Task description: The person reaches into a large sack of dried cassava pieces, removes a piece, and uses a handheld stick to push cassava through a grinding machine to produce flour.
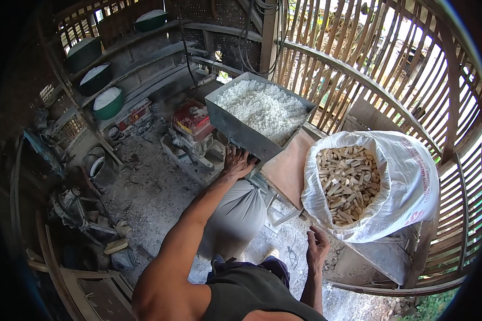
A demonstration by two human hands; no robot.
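Observation:
A metal hopper heaped with white, crumbly grated material stands in front of me. My left hand reaches to its lower near corner, fingers spread against the metal there; what lies under the fingertips is hidden. Below that hand hangs a full grey cloth bag, bulging between my legs and the machine. My right hand is lowered beside the near edge of a large white woven sack. Its fingers are loosely bent and apart, with nothing visible in them. Pale, chopped root-like pieces fill the sack's mouth.
A dusty red engine adjoins the hopper on the left. Green basins of white material line shelves at the back left. A wooden board lies between hopper and sack. Slatted walls enclose the right side; white powder coats the floor.

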